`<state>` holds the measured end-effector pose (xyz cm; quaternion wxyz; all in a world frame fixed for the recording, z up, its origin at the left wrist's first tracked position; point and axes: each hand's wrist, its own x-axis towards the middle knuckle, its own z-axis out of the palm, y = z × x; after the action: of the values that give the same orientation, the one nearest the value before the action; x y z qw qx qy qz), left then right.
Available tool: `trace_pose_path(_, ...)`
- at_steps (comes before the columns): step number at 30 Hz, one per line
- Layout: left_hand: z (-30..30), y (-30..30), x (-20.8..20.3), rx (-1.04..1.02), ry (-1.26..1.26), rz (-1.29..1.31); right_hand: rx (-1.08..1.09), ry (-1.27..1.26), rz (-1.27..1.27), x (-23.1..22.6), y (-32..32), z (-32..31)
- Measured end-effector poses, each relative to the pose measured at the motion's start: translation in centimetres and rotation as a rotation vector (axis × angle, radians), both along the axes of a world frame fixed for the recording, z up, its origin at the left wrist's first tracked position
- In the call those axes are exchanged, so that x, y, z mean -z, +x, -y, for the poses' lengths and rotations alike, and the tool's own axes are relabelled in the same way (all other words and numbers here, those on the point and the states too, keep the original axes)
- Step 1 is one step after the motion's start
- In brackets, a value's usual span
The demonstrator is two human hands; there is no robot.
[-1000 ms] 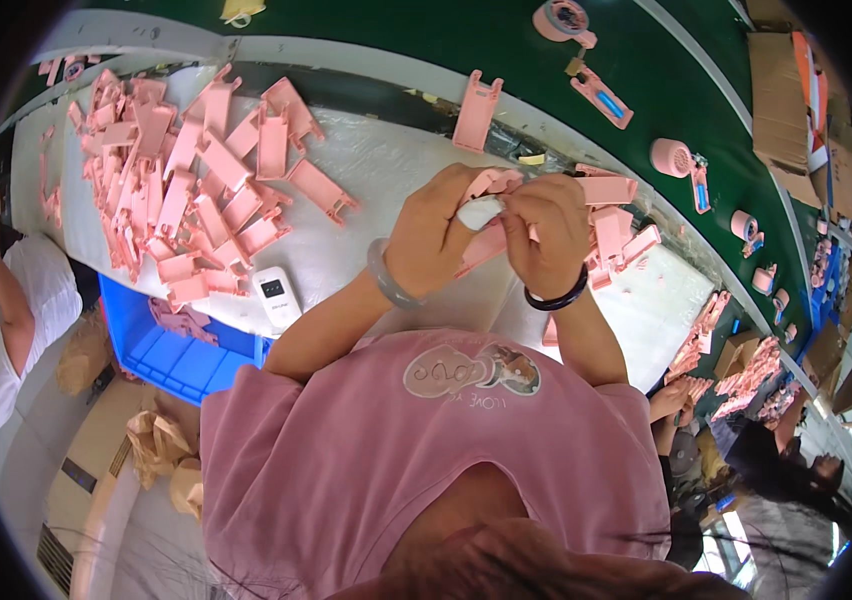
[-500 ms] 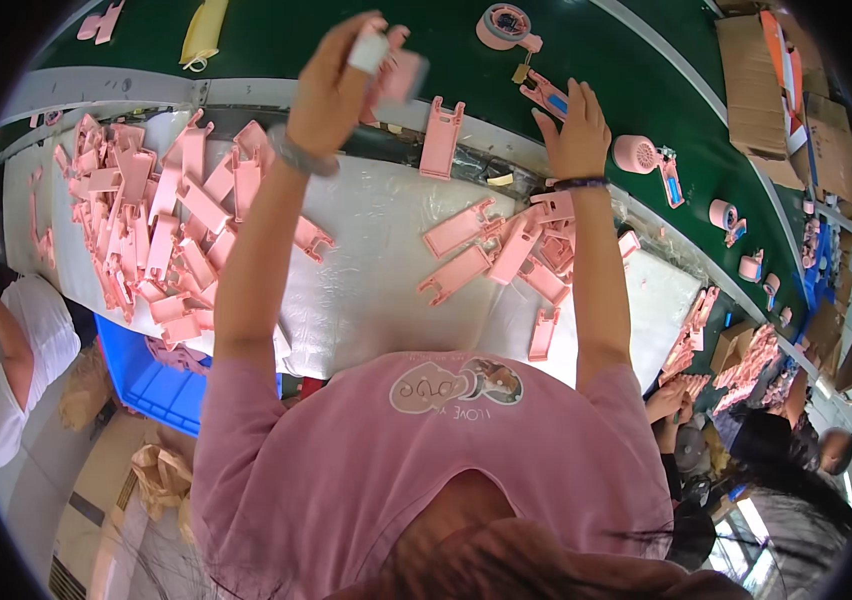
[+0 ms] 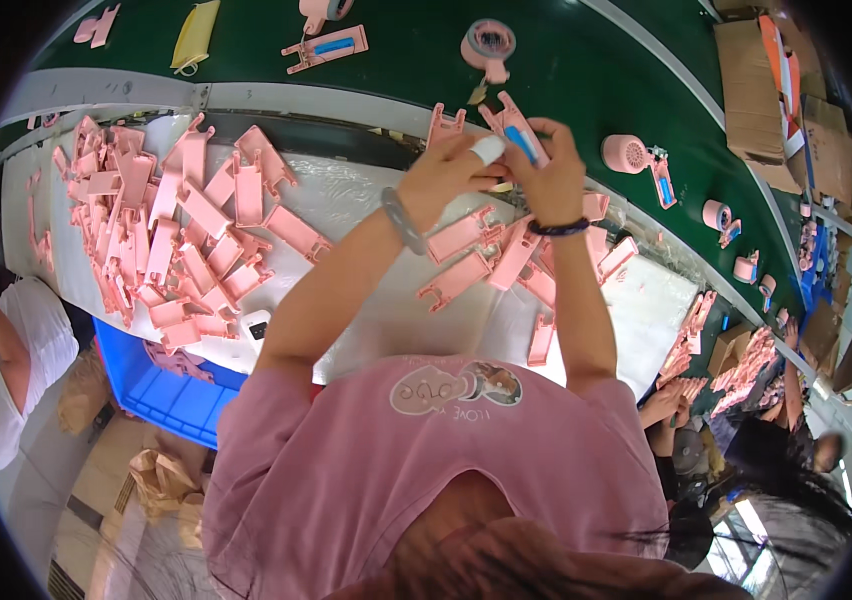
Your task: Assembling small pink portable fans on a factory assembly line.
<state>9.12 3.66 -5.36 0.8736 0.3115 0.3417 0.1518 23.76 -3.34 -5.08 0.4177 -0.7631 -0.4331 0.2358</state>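
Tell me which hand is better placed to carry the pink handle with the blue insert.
The right, most likely. The right hand grips the pink handle beside its blue insert. The left hand, with a white-wrapped digit, is close by, but whether it touches the handle is unclear.

Elongated pink casing (image 3: 511, 116): open face visible, blue insert (image 3: 521, 143) seated lengthwise; casing held slanted near the bench's (image 3: 376, 320) far edge.
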Motion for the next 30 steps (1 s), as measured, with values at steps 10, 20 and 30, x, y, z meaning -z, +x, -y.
trace_pose_path(10, 0.1, -0.7, 0.7, -0.117, -0.243, 0.278, -0.158, 0.032, -0.492, -1.6, -3.9, 5.6)
trace_pose_path(20, -0.6, -5.4, -7.7, 0.754, 0.815, 0.120, -0.752, 0.224, -0.116, -4.5, -2.1, 4.4)
trace_pose_path(30, -0.4, -10.2, -7.2, 0.703, 0.673, -0.408, -0.652, 0.060, -0.674, -4.3, -2.7, 6.2)
